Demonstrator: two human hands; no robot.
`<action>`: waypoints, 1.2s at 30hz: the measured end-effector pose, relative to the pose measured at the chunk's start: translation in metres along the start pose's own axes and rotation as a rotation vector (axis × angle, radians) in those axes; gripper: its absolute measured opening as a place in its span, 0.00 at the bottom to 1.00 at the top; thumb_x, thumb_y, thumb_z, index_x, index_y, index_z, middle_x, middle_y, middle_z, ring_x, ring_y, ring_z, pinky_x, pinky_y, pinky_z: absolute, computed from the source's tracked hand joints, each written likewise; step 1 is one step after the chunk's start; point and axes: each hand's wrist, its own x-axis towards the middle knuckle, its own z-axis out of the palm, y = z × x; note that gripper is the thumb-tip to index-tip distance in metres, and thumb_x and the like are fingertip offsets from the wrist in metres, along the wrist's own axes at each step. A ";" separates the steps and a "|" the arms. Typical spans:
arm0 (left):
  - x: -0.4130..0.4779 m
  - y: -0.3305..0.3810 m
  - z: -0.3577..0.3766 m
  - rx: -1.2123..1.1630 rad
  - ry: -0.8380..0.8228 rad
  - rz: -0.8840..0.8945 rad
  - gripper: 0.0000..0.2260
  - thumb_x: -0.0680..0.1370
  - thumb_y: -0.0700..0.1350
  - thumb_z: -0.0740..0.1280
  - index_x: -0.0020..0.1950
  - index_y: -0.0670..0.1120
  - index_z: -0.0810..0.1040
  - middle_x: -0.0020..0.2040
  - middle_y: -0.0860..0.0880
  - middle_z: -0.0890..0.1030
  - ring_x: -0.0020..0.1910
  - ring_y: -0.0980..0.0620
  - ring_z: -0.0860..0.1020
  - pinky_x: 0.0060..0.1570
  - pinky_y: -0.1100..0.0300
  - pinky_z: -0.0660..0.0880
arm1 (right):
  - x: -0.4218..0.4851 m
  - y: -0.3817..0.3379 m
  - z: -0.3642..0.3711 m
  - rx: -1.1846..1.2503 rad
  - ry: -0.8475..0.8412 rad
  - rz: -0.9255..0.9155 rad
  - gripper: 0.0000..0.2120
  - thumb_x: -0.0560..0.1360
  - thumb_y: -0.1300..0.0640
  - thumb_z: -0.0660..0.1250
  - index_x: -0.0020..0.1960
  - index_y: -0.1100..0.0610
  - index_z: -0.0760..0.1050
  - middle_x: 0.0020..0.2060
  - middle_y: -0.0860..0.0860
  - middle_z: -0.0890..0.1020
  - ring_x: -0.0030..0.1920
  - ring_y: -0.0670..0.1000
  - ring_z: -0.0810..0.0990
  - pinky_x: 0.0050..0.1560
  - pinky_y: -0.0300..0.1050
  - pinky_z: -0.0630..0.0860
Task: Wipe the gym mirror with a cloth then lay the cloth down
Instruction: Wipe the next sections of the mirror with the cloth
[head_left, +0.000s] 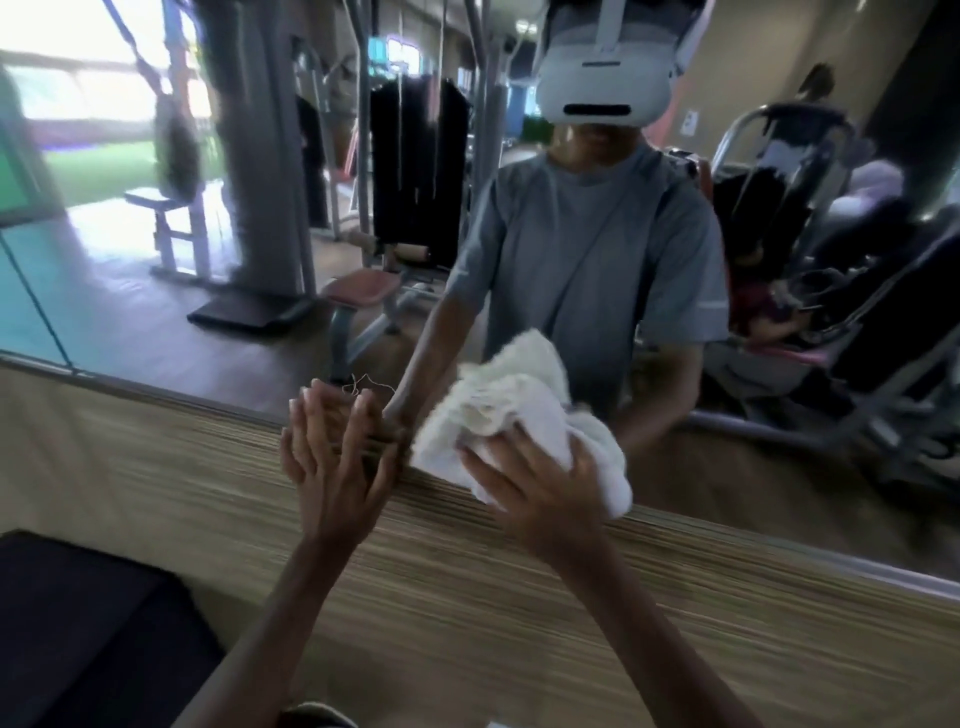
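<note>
The gym mirror (218, 270) fills the upper part of the head view and reflects me and the gym machines. A bunched white cloth (514, 405) lies against the glass near the mirror's lower edge. My right hand (545, 493) grips the cloth from below, fingers spread over its folds. To the left of the cloth, my left hand (332, 457) is held flat with straight fingers at the mirror's bottom edge, its fingertips meeting their reflection.
A metal frame strip (779, 551) runs along the mirror's bottom edge. Below it is a striped beige wall panel (467, 597). A dark block (78, 634) sits at the lower left. The whole view is motion-blurred.
</note>
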 end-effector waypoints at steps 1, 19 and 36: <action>-0.001 -0.007 -0.004 0.001 0.000 -0.012 0.28 0.83 0.63 0.51 0.82 0.59 0.52 0.80 0.35 0.53 0.80 0.38 0.50 0.74 0.37 0.53 | -0.010 0.009 -0.005 0.027 0.007 0.031 0.21 0.80 0.48 0.62 0.72 0.46 0.70 0.77 0.47 0.62 0.76 0.51 0.59 0.63 0.61 0.62; 0.046 -0.147 -0.068 -0.130 -0.150 -0.574 0.39 0.77 0.66 0.54 0.80 0.43 0.56 0.80 0.39 0.56 0.79 0.40 0.55 0.71 0.36 0.56 | 0.118 -0.054 0.010 0.053 -0.006 -0.028 0.27 0.72 0.45 0.68 0.70 0.49 0.72 0.72 0.50 0.68 0.68 0.54 0.68 0.57 0.58 0.67; 0.093 -0.316 -0.129 0.195 -0.398 -0.408 0.32 0.83 0.57 0.54 0.82 0.44 0.51 0.83 0.45 0.47 0.82 0.47 0.48 0.74 0.44 0.41 | 0.247 -0.159 0.050 0.057 -0.078 -0.138 0.31 0.70 0.46 0.67 0.72 0.48 0.71 0.73 0.51 0.70 0.71 0.54 0.67 0.59 0.59 0.66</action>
